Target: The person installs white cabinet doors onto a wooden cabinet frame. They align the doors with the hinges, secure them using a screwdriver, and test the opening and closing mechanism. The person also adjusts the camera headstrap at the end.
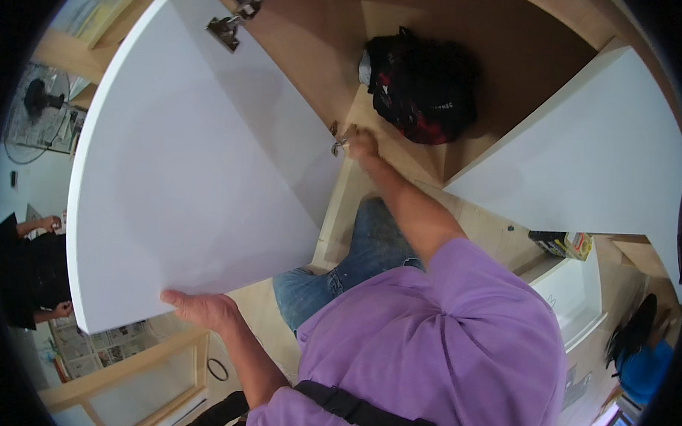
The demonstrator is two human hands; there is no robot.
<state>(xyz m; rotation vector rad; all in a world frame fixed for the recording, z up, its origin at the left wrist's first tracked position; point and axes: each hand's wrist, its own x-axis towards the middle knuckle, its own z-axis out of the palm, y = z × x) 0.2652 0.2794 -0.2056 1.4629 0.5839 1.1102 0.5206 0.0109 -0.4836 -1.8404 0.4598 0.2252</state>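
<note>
A white cabinet door (184, 177) stands swung out on the left. My left hand (206, 310) holds its lower edge; the thumb shows on the near face and the fingers are hidden behind the panel. My right hand (362, 143) reaches into the cabinet's lower front corner, closed beside the lower metal hinge (336, 147). Whether it grips the hinge or a small tool is too small to tell. The upper hinge (226, 32) shows at the door's top, with its arm reaching toward the cabinet side.
A black and red bag (420, 88) sits inside the wooden cabinet (505, 38). Another white door (583, 154) stands on the right, near a small box (564, 244) and a white drawer (571, 292). A person in black (35, 270) is at far left, another in blue (646, 371) at far right.
</note>
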